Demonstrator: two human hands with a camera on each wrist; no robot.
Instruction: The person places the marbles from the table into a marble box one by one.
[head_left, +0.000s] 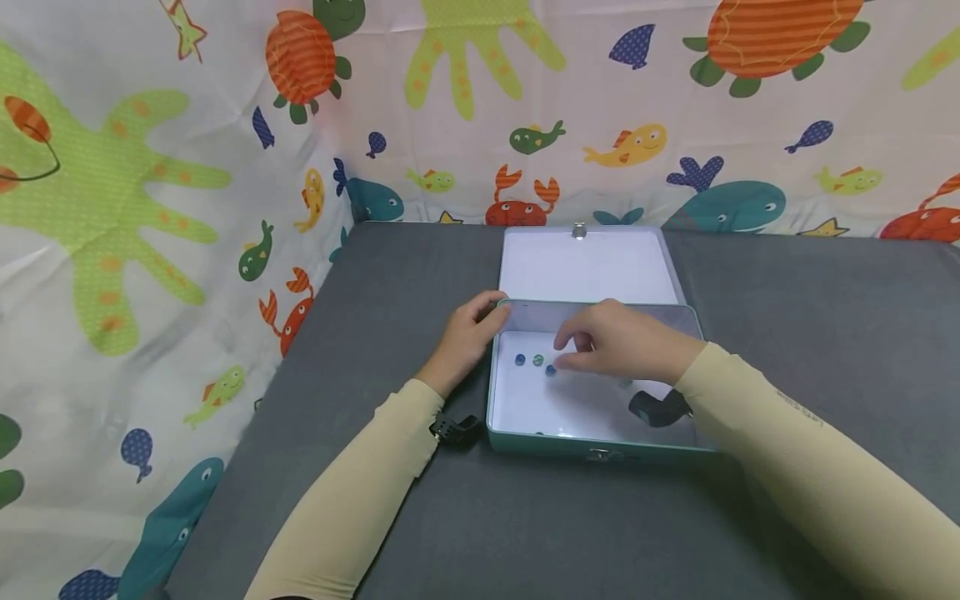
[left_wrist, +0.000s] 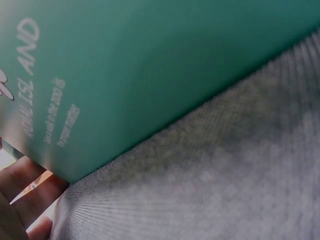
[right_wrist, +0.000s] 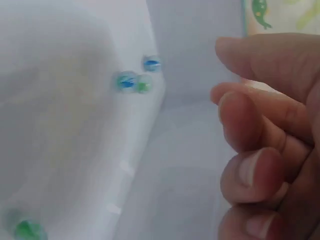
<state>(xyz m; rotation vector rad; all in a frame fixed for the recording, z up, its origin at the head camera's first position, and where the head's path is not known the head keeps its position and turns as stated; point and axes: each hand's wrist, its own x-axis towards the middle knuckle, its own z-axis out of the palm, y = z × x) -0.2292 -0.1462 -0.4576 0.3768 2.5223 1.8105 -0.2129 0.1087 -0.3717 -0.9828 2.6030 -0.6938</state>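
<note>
A green tin box (head_left: 600, 452) with a white inside lies open on the table. Towards its left end are a blue marble (head_left: 520, 360), a green marble (head_left: 537, 360) and another blue marble (head_left: 551, 370). My right hand (head_left: 626, 340) is over the box, thumb and index finger apart near the marbles, the other fingers curled in. Nothing shows between its fingers in the right wrist view, where another green marble (right_wrist: 30, 230) lies at lower left. My left hand (head_left: 467, 337) grips the far left corner of the box, thumb at the rim, fingers round the corner.
The lid (head_left: 588, 265) is folded back flat behind the box, its metal clasp (head_left: 578, 231) at the far edge. Dark grey cloth (head_left: 420, 517) covers the table. A curtain printed with sea animals (head_left: 465, 150) hangs at the back and left.
</note>
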